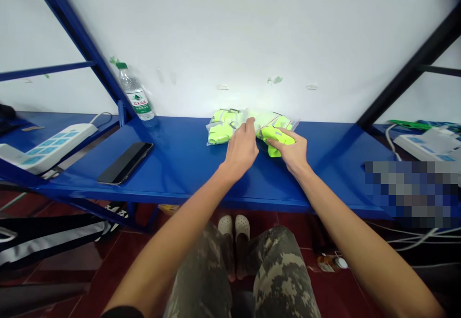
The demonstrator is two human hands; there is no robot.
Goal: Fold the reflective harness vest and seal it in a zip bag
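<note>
At the tabletop's front edge: knees in camouflage trousers (284,270) are facing it, and pale clogs (242,224) are resting on the dark red floor (97,265) below.
Black phone (126,163): it is lying flat on the left part of the blue tabletop (173,164), near the front edge.
Right hand (292,152): thumb and fingers are pinching a folded yellow-green cloth (275,138), one flap of which is hanging below the grip.
Left hand (243,147): it is lying just beside the cloth with its fingers curling at a clear bag (264,116); whether they are pinching the plastic, I cannot tell.
Yellow-green cloth: it is sitting between the two hands, at the near side of the clear bag.
Wrapped bundle (219,134): more fluorescent material is lying in clear plastic, just left of the left hand.
Green-capped bottle (136,94): it is standing toward the back, beside the blue frame post (81,25).
White wall (234,30): it is rising behind everything, and small torn scraps (275,80) are clinging to it.
</note>
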